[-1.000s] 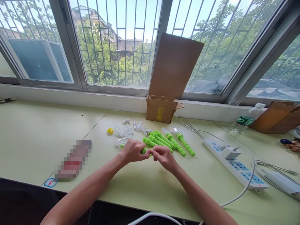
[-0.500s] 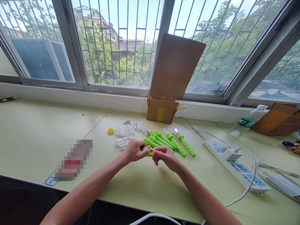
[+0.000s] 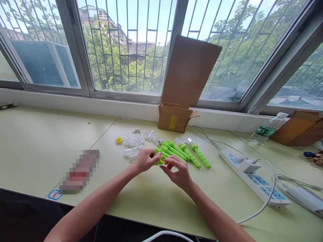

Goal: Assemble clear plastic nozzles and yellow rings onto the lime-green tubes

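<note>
My left hand [image 3: 144, 160] is closed around a green ribbed handle [image 3: 159, 161], whose end sticks out to the right of the fist. My right hand [image 3: 178, 171] pinches a small yellow ring [image 3: 163, 161] at that end. Just behind my hands lie several more green handles [image 3: 176, 151] in a row, two with clear caps [image 3: 189, 140]. Further left and back are several small clear caps [image 3: 133, 141] and a loose yellow ring [image 3: 118, 140].
A small open cardboard box [image 3: 174, 117] stands against the window sill. A white power strip [image 3: 254, 179] with a plugged charger and cables lies at the right. A plastic bottle [image 3: 267, 129] and another carton [image 3: 297, 127] sit at the far right. A blurred-out object [image 3: 80, 172] lies at the left.
My hands shifted slightly back toward the row of handles. The right hand turned and its fingers spread a little while still pinching the yellow ring at the handle's end.
</note>
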`<state>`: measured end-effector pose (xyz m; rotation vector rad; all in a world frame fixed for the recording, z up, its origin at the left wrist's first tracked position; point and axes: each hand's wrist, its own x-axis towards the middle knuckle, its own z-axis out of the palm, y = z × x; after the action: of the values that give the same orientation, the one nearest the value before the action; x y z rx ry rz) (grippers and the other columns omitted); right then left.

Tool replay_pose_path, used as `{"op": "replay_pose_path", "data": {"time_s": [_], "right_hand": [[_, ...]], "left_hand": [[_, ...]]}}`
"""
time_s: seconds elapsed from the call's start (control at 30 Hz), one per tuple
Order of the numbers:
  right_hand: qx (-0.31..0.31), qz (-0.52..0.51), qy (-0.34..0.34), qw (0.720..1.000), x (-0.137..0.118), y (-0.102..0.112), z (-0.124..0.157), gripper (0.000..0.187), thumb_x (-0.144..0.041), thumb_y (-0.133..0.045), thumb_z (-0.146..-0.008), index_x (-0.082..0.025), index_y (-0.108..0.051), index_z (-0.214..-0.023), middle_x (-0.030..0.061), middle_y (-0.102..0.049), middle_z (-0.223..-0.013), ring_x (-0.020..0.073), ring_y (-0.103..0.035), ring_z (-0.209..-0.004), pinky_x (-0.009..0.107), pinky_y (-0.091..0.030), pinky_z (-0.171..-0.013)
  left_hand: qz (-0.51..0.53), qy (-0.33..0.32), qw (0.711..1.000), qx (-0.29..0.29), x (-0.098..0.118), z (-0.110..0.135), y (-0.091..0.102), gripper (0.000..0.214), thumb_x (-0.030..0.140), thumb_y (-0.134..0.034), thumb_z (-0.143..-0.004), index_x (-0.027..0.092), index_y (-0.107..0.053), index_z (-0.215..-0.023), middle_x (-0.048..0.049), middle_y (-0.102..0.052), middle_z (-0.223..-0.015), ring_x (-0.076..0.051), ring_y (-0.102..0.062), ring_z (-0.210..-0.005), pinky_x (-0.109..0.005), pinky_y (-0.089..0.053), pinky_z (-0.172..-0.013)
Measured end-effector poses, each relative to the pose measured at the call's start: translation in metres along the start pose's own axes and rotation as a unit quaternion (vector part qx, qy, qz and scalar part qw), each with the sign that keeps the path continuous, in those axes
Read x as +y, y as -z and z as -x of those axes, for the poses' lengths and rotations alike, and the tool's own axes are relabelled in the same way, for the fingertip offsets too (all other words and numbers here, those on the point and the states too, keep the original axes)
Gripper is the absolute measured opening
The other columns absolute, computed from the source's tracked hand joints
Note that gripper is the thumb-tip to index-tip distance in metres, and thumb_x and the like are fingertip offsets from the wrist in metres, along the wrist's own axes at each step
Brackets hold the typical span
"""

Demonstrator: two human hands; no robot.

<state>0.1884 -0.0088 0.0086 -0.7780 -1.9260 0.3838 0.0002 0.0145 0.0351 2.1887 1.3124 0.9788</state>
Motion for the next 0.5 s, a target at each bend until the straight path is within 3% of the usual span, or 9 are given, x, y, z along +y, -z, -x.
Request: {"op": "replay_pose_path", "data": {"time_s": [0.1, 0.2, 0.5], "right_hand": [[0.007, -0.011, -0.013, 1.0, -0.0043, 0.0, -0.002, 0.014, -0.032, -0.062, -0.086, -0.021, -0.07, -0.083, 0.0053, -0.064, -0.074, 0.0142, -0.057, -0.059, 0.028, -0.051, -0.053], [0.01, -0.025, -0.048, 0.998, -0.0052, -0.0012, -0.0047, 0.026, -0.033, -0.058, -0.089, -0.019, -0.07, -0.07, 0.0056, -0.062, -0.069, 0.0146, -0.057, -0.06, 0.027, -0.049, -0.05], [-0.007, -0.084, -0.177, 0.981, 0.0031, -0.0037, -0.0091, 0.031, -0.048, -0.069, -0.078, -0.018, -0.075, -0.079, 0.0051, -0.064, -0.07, 0.0131, -0.055, -0.053, 0.027, -0.048, -0.046]], "left_hand": [[-0.043, 0.008, 0.999, 0.019, -0.001, 0.0012, -0.0023, 0.043, 0.049, -0.043, -0.086, 0.018, -0.045, -0.056, 0.0045, -0.04, -0.05, -0.009, -0.034, -0.049, -0.023, -0.025, -0.05], [-0.093, 0.011, 0.995, 0.034, -0.002, 0.0021, -0.0042, 0.042, 0.051, -0.044, -0.085, 0.018, -0.048, -0.058, 0.0039, -0.042, -0.05, -0.01, -0.033, -0.047, -0.025, -0.022, -0.049], [-0.174, 0.036, 0.983, 0.056, -0.0024, 0.0013, -0.0047, 0.044, 0.057, -0.046, -0.083, 0.019, -0.053, -0.063, 0.0006, -0.05, -0.052, -0.012, -0.04, -0.046, -0.026, -0.022, -0.049]]}}
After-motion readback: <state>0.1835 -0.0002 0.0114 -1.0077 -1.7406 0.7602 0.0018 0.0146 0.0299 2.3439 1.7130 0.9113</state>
